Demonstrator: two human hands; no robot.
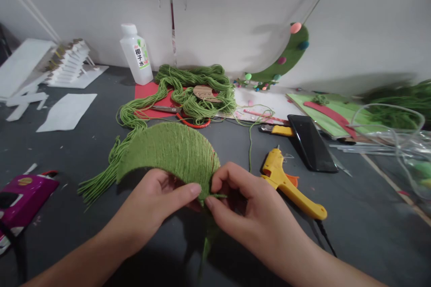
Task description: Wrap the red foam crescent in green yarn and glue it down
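A crescent-shaped piece wrapped in green yarn (168, 150) is held up over the dark table (84, 152). My left hand (158, 202) grips its lower edge, thumb on the front. My right hand (242, 202) pinches the green yarn strand (215, 196) at the piece's right tip, fingers closed. A loose bundle of green yarn (195, 87) lies behind, with a tail (107, 166) trailing toward the left.
A yellow glue gun (286, 181) lies right of my hands, its cord running forward. A black phone (311, 143), a yellow utility knife (278, 130), scissors (168, 110), a white bottle (136, 54), a purple box (23, 199) and a clear plastic bag (400, 143) surround the spot.
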